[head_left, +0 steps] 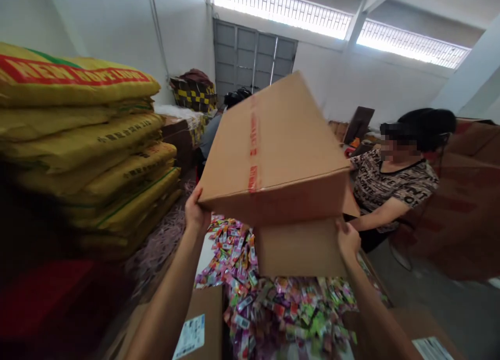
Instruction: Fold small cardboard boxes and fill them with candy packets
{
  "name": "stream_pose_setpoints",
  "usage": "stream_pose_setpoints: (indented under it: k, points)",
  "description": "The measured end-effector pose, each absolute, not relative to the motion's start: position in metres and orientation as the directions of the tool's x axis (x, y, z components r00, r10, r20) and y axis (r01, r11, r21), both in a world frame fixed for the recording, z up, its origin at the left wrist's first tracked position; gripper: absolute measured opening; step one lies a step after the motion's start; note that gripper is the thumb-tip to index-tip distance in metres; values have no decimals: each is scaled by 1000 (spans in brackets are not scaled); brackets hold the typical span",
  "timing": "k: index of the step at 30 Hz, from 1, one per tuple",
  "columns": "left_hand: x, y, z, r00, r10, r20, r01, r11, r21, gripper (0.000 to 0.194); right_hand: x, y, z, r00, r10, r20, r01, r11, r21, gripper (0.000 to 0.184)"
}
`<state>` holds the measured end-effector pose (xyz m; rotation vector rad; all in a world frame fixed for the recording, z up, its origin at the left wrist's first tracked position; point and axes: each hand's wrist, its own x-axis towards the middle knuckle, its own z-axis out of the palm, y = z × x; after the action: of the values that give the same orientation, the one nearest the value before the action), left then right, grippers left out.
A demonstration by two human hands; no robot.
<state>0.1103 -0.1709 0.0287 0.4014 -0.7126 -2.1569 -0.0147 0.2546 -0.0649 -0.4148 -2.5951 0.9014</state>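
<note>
A large cardboard box [295, 136] is tilted over a heap of small, colourful wrapped packets [269, 302]. Red printed tape runs along its upper face, and one flap [300, 250] hangs down toward me. My left hand [197, 211] grips the box's near left corner. On the other side, my right hand [347, 240] is closed on the edge by the hanging flap. The packets spread over a white surface below; what is inside the box is hidden from me.
Yellow sacks [89, 136] are stacked high at the left. A person [394, 188] in a patterned shirt sits at the right. Labelled cartons [207, 318] stand close in front of me. Large brown boxes [464, 209] are behind the person, and grey doors [250, 52] stand at the back.
</note>
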Motion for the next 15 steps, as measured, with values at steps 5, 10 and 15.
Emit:
stream_pose_setpoints:
  k: [5, 10, 15]
  points:
    - [123, -130, 113, -577, -708, 407, 758, -278, 590, 28, -7, 290, -40, -836, 448, 318, 36, 622, -782, 78]
    - [168, -85, 172, -458, -650, 607, 841, -95, 532, 34, 24, 329, -22, -775, 476, 417, -120, 536, -836, 81]
    - [222, -53, 185, -423, -669, 612, 858, -78, 508, 27, 67, 357, 7, -725, 500, 473, -223, 480, -848, 63]
